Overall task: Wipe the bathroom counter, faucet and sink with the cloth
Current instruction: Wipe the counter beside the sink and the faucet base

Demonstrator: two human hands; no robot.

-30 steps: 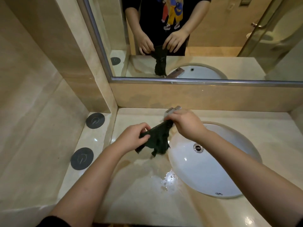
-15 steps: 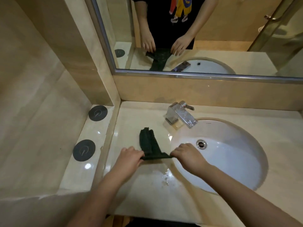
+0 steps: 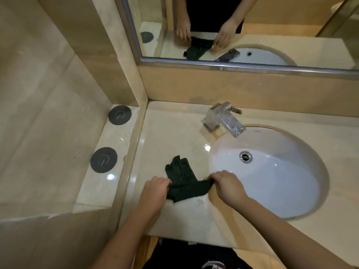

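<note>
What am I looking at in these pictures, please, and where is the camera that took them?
There is no machine here: a person works with two bare hands, and a wide-angle camera worn on their head looks forward and down. The left hand and the right hand each grip the near edge of a dark green cloth. The cloth lies on the glossy beige stone counter, just left of the white oval sink. A square chrome faucet stands behind the sink. The wall mirror above reflects the same hands and cloth. Two dark round discs sit on the ledge to the left.
</note>
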